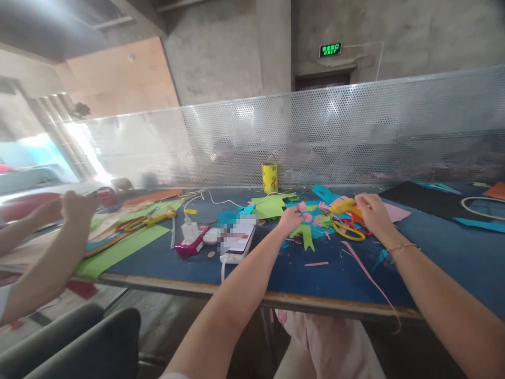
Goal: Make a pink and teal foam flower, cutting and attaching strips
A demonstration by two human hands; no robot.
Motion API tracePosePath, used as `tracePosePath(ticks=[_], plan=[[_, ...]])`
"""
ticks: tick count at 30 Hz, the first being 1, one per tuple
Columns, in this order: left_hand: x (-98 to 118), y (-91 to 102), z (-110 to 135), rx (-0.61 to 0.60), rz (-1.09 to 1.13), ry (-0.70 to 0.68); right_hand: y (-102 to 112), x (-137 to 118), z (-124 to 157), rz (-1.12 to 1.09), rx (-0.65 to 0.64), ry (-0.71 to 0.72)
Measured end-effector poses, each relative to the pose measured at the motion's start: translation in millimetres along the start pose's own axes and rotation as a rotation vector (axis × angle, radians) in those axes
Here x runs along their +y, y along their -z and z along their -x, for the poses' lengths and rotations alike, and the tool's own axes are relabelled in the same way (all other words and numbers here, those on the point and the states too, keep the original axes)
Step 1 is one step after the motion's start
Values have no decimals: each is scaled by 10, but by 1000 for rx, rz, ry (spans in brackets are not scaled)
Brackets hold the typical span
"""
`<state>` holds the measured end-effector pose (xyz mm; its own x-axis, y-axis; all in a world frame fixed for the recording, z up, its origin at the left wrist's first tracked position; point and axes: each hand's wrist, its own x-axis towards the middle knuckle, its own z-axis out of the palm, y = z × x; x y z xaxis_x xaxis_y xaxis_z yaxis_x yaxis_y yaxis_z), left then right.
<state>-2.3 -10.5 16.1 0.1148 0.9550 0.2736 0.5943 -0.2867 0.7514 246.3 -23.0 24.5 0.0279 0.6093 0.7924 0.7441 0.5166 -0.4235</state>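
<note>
My right hand (pixel 372 210) is closed around a yellow glue gun (pixel 342 206) with an orange part below. Its front end points left, toward the paper pieces. My left hand (pixel 291 220) has its fingers bent together at a small pink and blue paper piece (pixel 307 216); the grip is partly hidden. Under and around the fingers lie blue, green and pink paper cuttings, among them a forked green strip (pixel 307 238). Just below the glue gun rest scissors with yellow handles (pixel 350 232), beside something red.
A phone (pixel 240 236) lies on a white box, left of my left arm, near a pink power strip (pixel 192 241). Behind stands a yellow roll (pixel 270 177) before a perforated metal screen (pixel 236 142). A co-worker's hands (pixel 77 208) are at left; black card (pixel 422 200) lies right.
</note>
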Motion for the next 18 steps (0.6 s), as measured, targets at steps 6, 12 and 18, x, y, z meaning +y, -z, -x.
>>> tracePosePath(ticks=[6,12,18], plan=[[-7,-6,-3,-11,17,-19,-12,0,-5,-23,10,-17],[-21,3,1,7,18,-41,-17,-23,9,-71,0,-66],[-37,15,-18,7,32,-60,-11,-140,9,-123,-25,-168]])
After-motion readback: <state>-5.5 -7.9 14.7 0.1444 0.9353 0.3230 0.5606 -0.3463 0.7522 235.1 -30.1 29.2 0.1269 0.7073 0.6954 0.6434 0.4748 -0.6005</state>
